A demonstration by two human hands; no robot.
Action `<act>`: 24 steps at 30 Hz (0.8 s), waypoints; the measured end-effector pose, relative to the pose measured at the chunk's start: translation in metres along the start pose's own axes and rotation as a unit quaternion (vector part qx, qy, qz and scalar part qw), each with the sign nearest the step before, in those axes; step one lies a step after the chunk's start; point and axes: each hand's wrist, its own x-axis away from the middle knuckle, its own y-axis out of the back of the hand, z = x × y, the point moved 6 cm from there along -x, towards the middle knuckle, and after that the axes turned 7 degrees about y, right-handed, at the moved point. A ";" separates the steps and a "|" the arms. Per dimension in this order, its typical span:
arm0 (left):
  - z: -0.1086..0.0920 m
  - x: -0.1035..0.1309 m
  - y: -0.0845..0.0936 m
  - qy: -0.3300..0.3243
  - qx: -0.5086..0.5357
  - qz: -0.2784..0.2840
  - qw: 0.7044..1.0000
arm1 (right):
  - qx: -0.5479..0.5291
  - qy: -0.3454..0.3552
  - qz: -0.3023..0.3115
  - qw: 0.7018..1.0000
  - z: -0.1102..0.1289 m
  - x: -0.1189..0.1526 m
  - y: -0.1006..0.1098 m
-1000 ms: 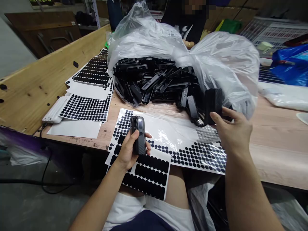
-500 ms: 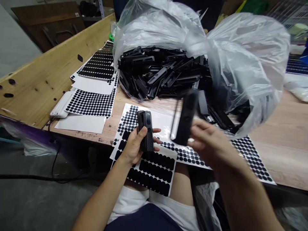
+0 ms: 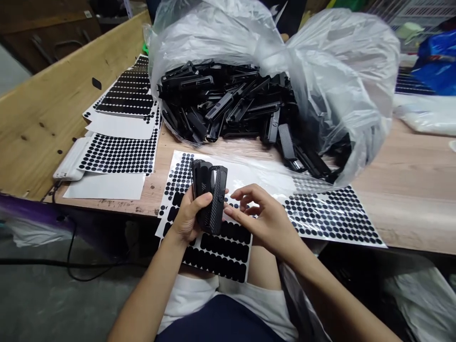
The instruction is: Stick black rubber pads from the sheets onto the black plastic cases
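Forward reach is blocked by the clear plastic bag (image 3: 213, 35), and below its mouth by the jumbled heap of black parts (image 3: 228, 109), some of which are spilled toward the front right. Low room is left over the flat dotted sheet (image 3: 331, 213) between the heap and the hands. The gap between the right hand (image 3: 265, 213) and the left hand (image 3: 188, 216) is nearly closed by the black pieces (image 3: 210, 194) gripped there. To the right, open passage is offered across the tabletop (image 3: 420, 175), bounded behind by a whitish packet (image 3: 427, 114). Leftward, the way is hemmed in by a white device (image 3: 71, 159) and the raised wooden board (image 3: 71, 85).
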 end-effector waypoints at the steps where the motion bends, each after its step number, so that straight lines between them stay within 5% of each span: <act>1: -0.001 0.001 -0.001 -0.006 0.000 0.001 1.000 | 0.021 -0.001 0.007 1.000 -0.006 0.001 0.010; 4: -0.002 0.000 -0.004 -0.010 0.013 0.015 1.000 | 0.180 -0.003 0.008 0.984 -0.030 0.005 0.050; 6: -0.002 0.000 -0.005 -0.009 0.016 0.022 1.000 | 0.275 -0.012 0.061 0.959 -0.048 0.009 0.065; 14: -0.001 0.000 -0.006 -0.015 0.011 0.017 1.000 | 0.355 -0.002 0.180 0.917 -0.066 0.006 0.064; 18: 0.001 0.001 -0.006 -0.008 0.023 0.029 0.999 | 0.249 -0.052 0.198 0.947 -0.053 -0.010 0.062; 21: 0.002 0.000 -0.007 -0.001 0.025 0.045 0.999 | 0.025 -0.113 0.140 0.983 -0.028 -0.019 0.045; 24: 0.003 0.000 -0.006 0.000 0.028 0.043 0.999 | -0.173 -0.151 0.113 0.967 -0.007 -0.022 0.012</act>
